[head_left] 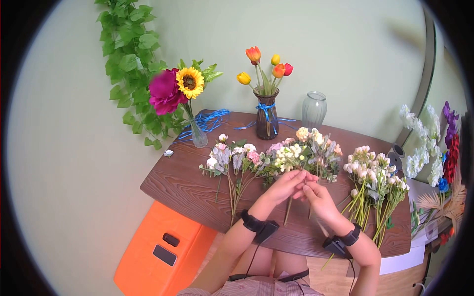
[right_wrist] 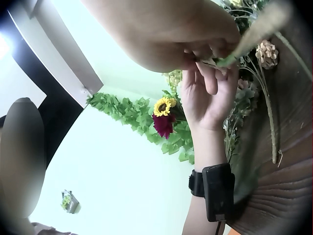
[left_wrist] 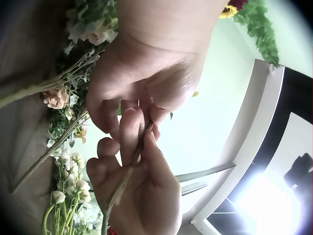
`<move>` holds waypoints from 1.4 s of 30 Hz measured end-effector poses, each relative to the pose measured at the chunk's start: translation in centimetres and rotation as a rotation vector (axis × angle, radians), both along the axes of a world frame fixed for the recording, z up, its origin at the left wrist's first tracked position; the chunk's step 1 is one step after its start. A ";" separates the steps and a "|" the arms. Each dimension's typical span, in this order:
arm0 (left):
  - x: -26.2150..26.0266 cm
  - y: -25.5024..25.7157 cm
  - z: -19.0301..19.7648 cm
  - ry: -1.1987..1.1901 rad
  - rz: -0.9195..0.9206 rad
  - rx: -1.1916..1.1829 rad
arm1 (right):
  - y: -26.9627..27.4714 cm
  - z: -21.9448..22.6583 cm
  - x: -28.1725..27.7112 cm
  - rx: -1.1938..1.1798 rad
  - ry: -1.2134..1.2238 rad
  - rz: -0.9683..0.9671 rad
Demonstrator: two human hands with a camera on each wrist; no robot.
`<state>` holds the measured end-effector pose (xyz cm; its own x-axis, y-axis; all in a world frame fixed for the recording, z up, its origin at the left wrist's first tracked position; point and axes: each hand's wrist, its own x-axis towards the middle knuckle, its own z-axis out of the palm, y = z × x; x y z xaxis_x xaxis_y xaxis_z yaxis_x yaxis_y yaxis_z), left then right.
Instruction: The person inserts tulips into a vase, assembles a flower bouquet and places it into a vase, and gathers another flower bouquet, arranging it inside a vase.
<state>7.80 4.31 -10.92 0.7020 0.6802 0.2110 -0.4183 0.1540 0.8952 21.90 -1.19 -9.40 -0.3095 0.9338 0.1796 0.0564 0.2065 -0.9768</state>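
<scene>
Both hands meet over the middle of the table, their fingertips close together. My right hand [head_left: 320, 200] grips a brownish artificial flower stem [left_wrist: 119, 191], which runs across its palm in the left wrist view. The fingers of my left hand [head_left: 287, 186] pinch at the upper part of the same stem. In the right wrist view the stem's blurred thick end [right_wrist: 261, 32] juts out past the right hand, with a bit of green at the fingers. Cream and white blossoms [head_left: 290, 157] lie just beyond the hands; which bloom belongs to the held stem I cannot tell.
Pink and white sprays [head_left: 237, 160] lie left on the brown table [head_left: 173, 185], white-budded stems [head_left: 370, 172] right. Behind stand a sunflower vase [head_left: 198, 135], a dark tulip vase [head_left: 267, 123], a clear glass vase [head_left: 314, 111] and blue ribbon [head_left: 212, 118]. An orange stool [head_left: 143, 251] carries a phone.
</scene>
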 end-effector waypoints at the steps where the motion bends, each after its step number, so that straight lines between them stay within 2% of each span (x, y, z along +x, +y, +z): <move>1: 0.1 0.0 0.1 -0.059 0.035 -0.053 | -0.3 0.3 0.0 -0.019 -0.022 -0.013; 3: 0.1 -0.1 0.2 -0.120 0.072 -0.107 | -0.7 0.9 0.2 -0.039 -0.046 -0.024; 5: 0.2 -0.1 0.2 -0.196 0.072 -0.161 | -1.1 1.4 0.8 -0.092 -0.216 -0.011; 8: 0.1 -0.2 0.2 -0.184 0.110 -0.200 | -1.6 2.2 1.0 -0.146 -0.364 0.014; 12: -0.3 0.1 0.2 -0.217 0.095 -0.164 | -1.7 0.9 0.9 0.040 -0.265 0.041; 14: -0.4 0.2 0.2 -0.229 0.072 -0.172 | -1.9 1.7 0.9 -0.007 -0.363 0.095; 20: -0.4 -0.2 0.6 -0.211 0.113 -0.137 | -1.8 1.8 0.5 -0.182 -0.295 0.177; 30: -0.6 -0.3 0.6 -0.188 0.129 -0.112 | -1.3 0.8 -0.3 -0.168 -0.203 0.166; 33: -0.7 -0.3 0.6 -0.193 0.138 -0.133 | -1.4 0.5 -0.1 -0.176 -0.178 0.152; 35: -0.6 -0.3 0.7 -0.246 0.165 -0.128 | -1.7 0.5 0.2 -0.075 -0.143 -0.006; 42: -0.8 -0.7 1.5 -0.317 0.181 -0.184 | -2.3 1.2 4.7 -0.143 -0.204 -0.147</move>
